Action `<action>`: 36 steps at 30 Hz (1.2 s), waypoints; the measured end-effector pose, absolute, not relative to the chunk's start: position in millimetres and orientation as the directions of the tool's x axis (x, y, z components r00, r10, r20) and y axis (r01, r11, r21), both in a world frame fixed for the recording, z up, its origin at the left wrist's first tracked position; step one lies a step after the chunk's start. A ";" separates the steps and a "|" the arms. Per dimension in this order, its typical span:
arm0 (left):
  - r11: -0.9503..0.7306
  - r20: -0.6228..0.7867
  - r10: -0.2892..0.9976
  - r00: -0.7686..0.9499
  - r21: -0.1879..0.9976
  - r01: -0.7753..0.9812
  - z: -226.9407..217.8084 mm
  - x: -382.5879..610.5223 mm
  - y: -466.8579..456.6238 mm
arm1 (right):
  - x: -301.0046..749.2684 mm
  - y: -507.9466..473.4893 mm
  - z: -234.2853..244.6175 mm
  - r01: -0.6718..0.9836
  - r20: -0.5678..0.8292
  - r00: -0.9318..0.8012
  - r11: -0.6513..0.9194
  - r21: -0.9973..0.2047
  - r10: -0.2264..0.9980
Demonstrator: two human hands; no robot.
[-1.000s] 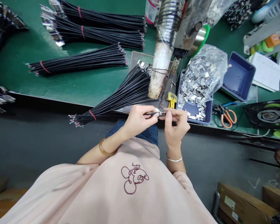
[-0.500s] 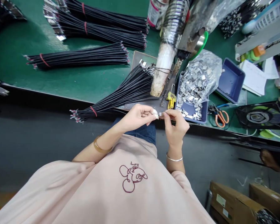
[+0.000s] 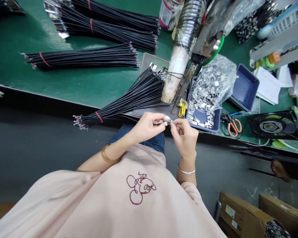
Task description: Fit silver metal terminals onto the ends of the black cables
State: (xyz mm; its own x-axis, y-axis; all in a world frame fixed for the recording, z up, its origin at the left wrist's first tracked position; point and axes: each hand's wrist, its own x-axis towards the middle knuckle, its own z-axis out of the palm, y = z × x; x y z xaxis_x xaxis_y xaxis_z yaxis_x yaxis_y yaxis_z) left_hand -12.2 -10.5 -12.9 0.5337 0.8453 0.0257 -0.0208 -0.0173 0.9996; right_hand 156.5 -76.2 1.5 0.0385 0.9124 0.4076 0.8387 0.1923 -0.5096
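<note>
Pinching a thin black wire (image 3: 161,123) between thumb and forefinger, the left hand (image 3: 146,127) aims its tip rightward at the right hand (image 3: 185,137), whose fingertips clasp a small metal clip (image 3: 172,122) touching that tip; the wire's long axis runs hand to hand

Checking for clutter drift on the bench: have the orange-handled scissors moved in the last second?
No. The scissors still lie just right of the blue tray, as before.

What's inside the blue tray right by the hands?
The blue tray holds lots of small silver metal clips, spilling from a clear plastic bag lying over its far end. The floor under bag and heap is hidden.
</note>
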 end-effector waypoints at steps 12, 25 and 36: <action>0.037 -0.001 0.909 0.416 0.996 -0.077 -13.6 -1.6 -7.3 | 149.5 -80.9 -2.0 0.624 0.581 0.365 0.271 -0.732 0.728; -0.037 0.044 0.953 0.300 0.999 -0.031 -12.3 6.0 -3.0 | 140.5 -63.7 -12.3 0.772 0.643 0.168 0.306 -0.557 0.747; -0.057 0.045 0.954 0.295 0.998 0.030 -9.6 4.4 -6.0 | 141.3 -67.8 -9.4 0.797 0.640 0.110 0.317 -0.514 0.761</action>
State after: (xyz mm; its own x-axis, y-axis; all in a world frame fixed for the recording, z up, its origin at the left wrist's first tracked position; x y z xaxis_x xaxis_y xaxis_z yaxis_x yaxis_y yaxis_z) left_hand 4.4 -6.0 -9.6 0.2952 0.9544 0.0452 0.0302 -0.0566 0.9979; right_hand 141.3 -67.8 -9.4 0.1100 0.7608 0.6396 0.7971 0.3169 -0.5140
